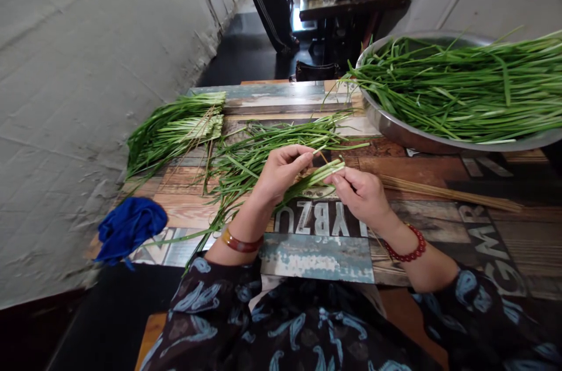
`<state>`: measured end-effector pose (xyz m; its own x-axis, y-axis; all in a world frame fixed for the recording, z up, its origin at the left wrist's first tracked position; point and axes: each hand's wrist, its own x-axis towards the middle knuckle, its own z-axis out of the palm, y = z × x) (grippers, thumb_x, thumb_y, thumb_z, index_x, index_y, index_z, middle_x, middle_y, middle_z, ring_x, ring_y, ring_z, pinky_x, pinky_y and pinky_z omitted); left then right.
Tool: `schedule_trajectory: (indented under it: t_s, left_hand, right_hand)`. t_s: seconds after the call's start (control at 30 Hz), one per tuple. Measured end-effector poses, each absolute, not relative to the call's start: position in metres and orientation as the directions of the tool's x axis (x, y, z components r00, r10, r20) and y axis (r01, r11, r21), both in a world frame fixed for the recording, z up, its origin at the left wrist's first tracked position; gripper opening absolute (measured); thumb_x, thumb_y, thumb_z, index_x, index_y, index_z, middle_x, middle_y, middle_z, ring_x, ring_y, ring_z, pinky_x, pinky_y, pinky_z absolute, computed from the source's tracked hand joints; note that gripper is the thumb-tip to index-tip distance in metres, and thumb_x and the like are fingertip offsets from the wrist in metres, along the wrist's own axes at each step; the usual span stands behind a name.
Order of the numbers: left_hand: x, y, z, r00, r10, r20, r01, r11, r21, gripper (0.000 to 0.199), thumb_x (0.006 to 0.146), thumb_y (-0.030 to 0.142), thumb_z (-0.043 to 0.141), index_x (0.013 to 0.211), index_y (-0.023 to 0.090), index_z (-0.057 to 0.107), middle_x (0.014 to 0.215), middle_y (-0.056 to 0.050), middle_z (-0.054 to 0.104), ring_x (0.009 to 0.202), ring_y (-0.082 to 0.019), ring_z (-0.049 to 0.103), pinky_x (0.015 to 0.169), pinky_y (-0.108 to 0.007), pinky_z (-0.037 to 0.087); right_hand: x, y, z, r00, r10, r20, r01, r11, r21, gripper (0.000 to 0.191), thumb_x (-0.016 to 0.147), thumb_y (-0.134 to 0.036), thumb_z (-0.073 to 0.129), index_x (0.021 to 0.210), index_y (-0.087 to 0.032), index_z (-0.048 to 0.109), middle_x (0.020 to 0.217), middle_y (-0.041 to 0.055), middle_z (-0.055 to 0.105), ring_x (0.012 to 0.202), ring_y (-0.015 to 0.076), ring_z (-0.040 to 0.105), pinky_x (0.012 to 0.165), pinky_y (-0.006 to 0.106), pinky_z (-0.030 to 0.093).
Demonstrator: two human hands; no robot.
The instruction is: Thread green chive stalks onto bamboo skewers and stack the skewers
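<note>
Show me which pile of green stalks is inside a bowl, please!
The big pile on the right, heaped in the shiny metal bowl. The loose middle pile and the bundles on the left lie on the table instead.

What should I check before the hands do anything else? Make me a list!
1. Right hand at the bunch's pale ends: ok.
2. Left hand pinching: ok, thumb and finger together; exactly what they grip, cannot tell.
3. Straws lying on the table, right of the hands: ok.
4. Loose greens in a neat pile: not ok, they're strewn about.
5. All greens inside the bowl's rim: not ok, some stick out.
</note>
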<state>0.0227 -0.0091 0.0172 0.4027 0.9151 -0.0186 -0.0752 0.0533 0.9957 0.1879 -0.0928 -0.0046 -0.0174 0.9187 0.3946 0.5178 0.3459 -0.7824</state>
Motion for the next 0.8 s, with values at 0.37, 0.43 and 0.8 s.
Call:
schedule_trajectory:
  t_s: [0.37,0.43,0.8]
  left_hand:
    - [0.0198,-0.0092,0.015,0.369,0.929,-0.022,-0.12,0.071,0.99,0.022,0.069,0.033,0.078,0.076,0.014,0.072,0.06,0.001,0.061,0.053,-0.007,0.049,0.053,-0.019,0.038]
    - [0.0194,-0.0091,0.0138,0.365,0.931,-0.022,-0.124,0.072,0.99,0.022,0.069,0.034,0.079,0.077,0.014,0.073,0.06,0.001,0.061,0.052,-0.006,0.048,0.052,-0.02,0.037]
    - [0.0199,-0.0082,0.016,0.367,0.928,-0.065,-0.142,0.125,0.982,0.025,0.068,0.038,0.078,0.075,0.014,0.074,0.055,0.002,0.056,0.049,-0.006,0.044,0.05,-0.02,0.034]
  right_hand:
    - [0.1848,-0.0922,-0.0055,-0.045,0.928,0.369,0.521,0.337,-0.784,0.027,0.093,-0.021,0.047,0.082,-0.017,0.071,0.057,-0.0009,0.061,0.052,0.0112,0.056,0.055,0.022,0.043]
    - [0.1847,-0.092,-0.0055,-0.049,0.927,0.371,0.521,0.341,-0.783,0.027,0.093,-0.021,0.046,0.082,-0.017,0.071,0.058,-0.0009,0.061,0.052,0.0112,0.056,0.054,0.022,0.043]
    - [0.1844,-0.0926,-0.0057,-0.06,0.932,0.357,0.532,0.332,-0.778,0.029,0.094,-0.025,0.045,0.085,-0.017,0.072,0.057,-0.0003,0.061,0.052,0.0121,0.056,0.055,0.023,0.044]
